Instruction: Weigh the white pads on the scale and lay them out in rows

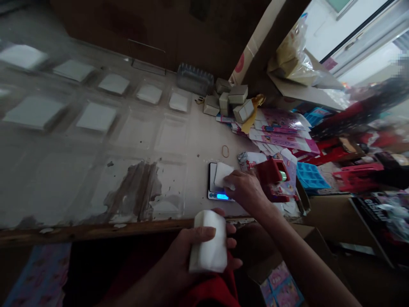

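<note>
My left hand (191,251) grips a thick white block (209,243), like a stack of white pieces, low over my lap near the table's front edge. My right hand (244,187) reaches onto a small digital scale (213,192) with a lit blue display and pinches a white square piece (221,174) that rests on the scale's platform. A rubber band (225,151) lies on the table just beyond the scale.
White squares sit in clear plastic trays (96,115) across the table's left. Small grey boxes (230,100) and pink printed packets (281,132) pile at the back right. A red tape dispenser (271,177) and blue tray (311,175) stand right of the scale. Cardboard boxes (322,217) crowd the right.
</note>
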### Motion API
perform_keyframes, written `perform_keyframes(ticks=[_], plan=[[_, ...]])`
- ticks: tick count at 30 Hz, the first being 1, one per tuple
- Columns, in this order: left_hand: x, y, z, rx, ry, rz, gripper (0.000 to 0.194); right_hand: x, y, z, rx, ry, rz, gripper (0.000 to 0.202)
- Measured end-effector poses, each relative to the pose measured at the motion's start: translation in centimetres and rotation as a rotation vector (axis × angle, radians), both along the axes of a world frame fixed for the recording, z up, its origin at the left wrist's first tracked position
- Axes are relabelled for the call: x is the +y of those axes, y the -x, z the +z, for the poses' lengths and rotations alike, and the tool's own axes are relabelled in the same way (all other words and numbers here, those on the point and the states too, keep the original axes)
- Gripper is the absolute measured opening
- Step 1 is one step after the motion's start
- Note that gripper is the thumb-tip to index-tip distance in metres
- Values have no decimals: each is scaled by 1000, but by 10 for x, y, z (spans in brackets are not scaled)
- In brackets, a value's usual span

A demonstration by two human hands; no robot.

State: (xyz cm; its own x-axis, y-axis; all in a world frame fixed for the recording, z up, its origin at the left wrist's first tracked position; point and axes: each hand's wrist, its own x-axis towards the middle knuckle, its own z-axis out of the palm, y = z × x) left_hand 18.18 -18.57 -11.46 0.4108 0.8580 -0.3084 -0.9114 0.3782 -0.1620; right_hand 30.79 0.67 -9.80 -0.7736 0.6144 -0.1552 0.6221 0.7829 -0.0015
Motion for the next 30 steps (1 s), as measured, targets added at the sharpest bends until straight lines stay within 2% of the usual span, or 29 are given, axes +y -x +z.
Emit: perform_keyframes(ticks=[3,6,10,13,14,16,18,19,20,22,24,27,30], plan=[[1,3,1,-10,7,16,63,-5,5,-7,-33,-85,-4,10],[-1,6,1,-7,16,9,64,-4,3,-23,57,-170,-36,17],[-10,12,6,67,91,31,64,12,-8,-36,304,-135,-190,19],[-21,20,14,73,124,84,64,31,1,-29,503,-81,-341,20],[-25,23,17,61,118,107,64,39,11,-24,606,-8,-404,23],[-29,32,23,68,142,238,61,55,48,-12,827,195,-453,26],[-32,46,28,70,160,376,57,66,104,2,980,339,-394,26],[-32,55,31,76,160,437,56,68,137,10,1008,344,-342,24],[-33,66,33,89,157,492,54,68,171,16,1005,297,-293,22],[-34,89,38,126,164,589,50,60,234,24,887,60,-170,16],[-35,113,41,148,216,664,42,45,280,21,700,-142,89,12],[-35,141,42,123,322,739,30,19,307,3,475,-181,363,16],[-31,154,42,120,377,789,21,2,298,-7,329,-85,351,13]])
